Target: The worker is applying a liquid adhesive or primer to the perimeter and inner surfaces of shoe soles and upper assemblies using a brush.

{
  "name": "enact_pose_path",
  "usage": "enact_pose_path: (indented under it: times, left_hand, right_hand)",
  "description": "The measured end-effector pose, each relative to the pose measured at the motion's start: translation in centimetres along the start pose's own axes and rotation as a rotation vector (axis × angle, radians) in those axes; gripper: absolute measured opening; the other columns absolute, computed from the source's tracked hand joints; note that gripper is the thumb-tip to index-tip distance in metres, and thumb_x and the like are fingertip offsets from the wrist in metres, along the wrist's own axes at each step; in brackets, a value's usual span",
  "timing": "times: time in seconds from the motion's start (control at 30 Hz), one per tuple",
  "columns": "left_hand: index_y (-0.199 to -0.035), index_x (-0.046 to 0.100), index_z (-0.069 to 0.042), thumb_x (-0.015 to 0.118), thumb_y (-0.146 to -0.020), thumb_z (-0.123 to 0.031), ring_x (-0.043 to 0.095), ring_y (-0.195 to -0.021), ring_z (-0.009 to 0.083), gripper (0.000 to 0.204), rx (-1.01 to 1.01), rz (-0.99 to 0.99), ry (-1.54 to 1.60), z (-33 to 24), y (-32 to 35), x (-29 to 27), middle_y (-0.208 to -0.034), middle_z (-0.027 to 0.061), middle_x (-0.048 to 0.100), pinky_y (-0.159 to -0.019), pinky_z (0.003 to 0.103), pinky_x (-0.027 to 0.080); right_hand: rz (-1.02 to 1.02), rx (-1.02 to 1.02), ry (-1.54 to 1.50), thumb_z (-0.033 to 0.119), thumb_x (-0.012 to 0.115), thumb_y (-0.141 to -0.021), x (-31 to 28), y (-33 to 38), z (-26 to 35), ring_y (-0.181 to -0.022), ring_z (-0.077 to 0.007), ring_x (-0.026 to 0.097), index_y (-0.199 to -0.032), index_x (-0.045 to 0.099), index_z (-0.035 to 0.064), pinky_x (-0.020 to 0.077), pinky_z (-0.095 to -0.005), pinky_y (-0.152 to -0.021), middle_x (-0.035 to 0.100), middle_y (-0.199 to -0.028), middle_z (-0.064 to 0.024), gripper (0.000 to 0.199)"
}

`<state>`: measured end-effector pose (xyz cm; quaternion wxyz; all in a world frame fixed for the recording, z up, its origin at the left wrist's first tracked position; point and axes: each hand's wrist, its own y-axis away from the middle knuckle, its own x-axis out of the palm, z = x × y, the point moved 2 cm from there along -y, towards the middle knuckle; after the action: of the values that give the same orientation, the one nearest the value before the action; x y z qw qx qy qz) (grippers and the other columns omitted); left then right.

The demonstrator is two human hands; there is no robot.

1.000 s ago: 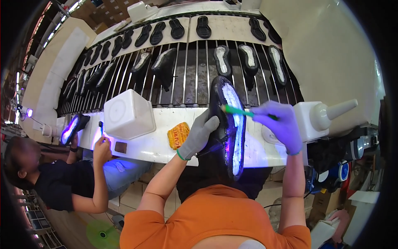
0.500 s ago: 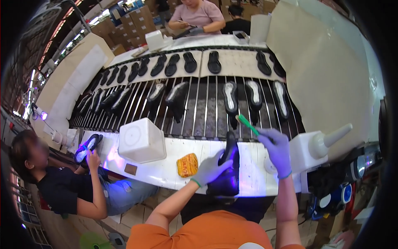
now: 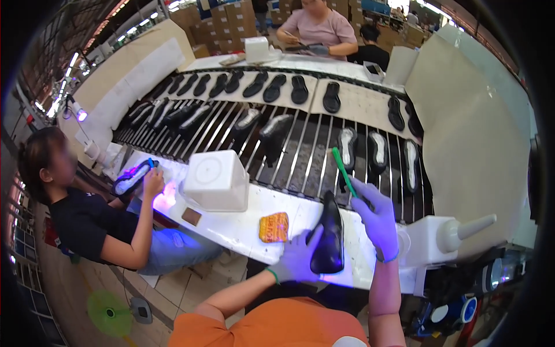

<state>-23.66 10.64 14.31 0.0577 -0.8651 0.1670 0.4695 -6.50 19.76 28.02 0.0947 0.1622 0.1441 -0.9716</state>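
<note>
My left hand (image 3: 296, 260), in a pale glove with a green cuff edge, grips the near left side of a black shoe (image 3: 330, 237). The shoe sits on the white bench with its toe pointing away from me and its glossy side showing. To the right, my right hand (image 3: 376, 222), also gloved, is closed round a green toothbrush-like brush (image 3: 341, 168). The brush points up and away, its bristle end beyond the shoe's toe and apart from it. An orange-yellow packet (image 3: 273, 227) lies left of the shoe.
A roller conveyor (image 3: 300, 159) with shoes and black soles (image 3: 299, 89) runs beyond the bench. A white tub (image 3: 214, 182) stands left; a white spouted bottle (image 3: 430, 243) is near my right hand. One co-worker (image 3: 87, 208) brushes a sole at left; another (image 3: 324, 32) works across.
The shoe has turned in my left hand and shows more of its glossy side. My right hand has brought the brush more upright. The whole view has shifted.
</note>
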Motion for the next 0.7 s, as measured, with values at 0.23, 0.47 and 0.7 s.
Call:
enact_pose_path:
  times: [0.23,0.47,0.7]
  left_hand:
    - [-0.137,0.036,-0.004,0.072,-0.071,-0.018,0.060,-0.086,0.0178,0.076,-0.098,0.127,1.410,3.1,-3.1,-7.2,-0.099,0.0080,0.057,-0.075,0.030,0.050]
    - [-0.149,0.014,-0.009,0.078,-0.071,-0.021,0.062,-0.080,0.0184,0.101,0.179,-0.468,0.815,9.0,-17.8,-8.6,-0.106,0.0088,0.060,-0.071,0.033,0.053]
    - [-0.098,0.066,-0.004,0.059,-0.080,-0.025,0.061,-0.098,0.0401,0.029,-0.232,-0.144,-0.131,19.2,-22.4,-4.2,-0.105,0.0235,0.063,-0.087,0.047,0.049]
  right_hand:
    - [-0.131,0.235,-0.141,0.004,0.060,-0.083,-3.2,3.3,0.1,-0.070,-0.0042,0.042,-0.125,0.060,0.0015,0.0335,-0.0204,-0.059,0.049,-0.084,0.0018,0.042]
    - [-0.230,0.282,-0.161,0.003,0.059,-0.083,-3.6,5.7,0.6,-0.060,-0.0023,0.040,-0.122,0.062,0.0006,0.0303,-0.0191,-0.050,0.047,-0.078,0.0033,0.039]
    - [-0.176,0.343,-0.128,0.007,0.057,-0.083,-1.6,7.2,-0.4,-0.053,-0.0025,0.038,-0.118,0.062,-0.0032,0.0281,-0.0188,-0.049,0.044,-0.063,0.0060,0.037]
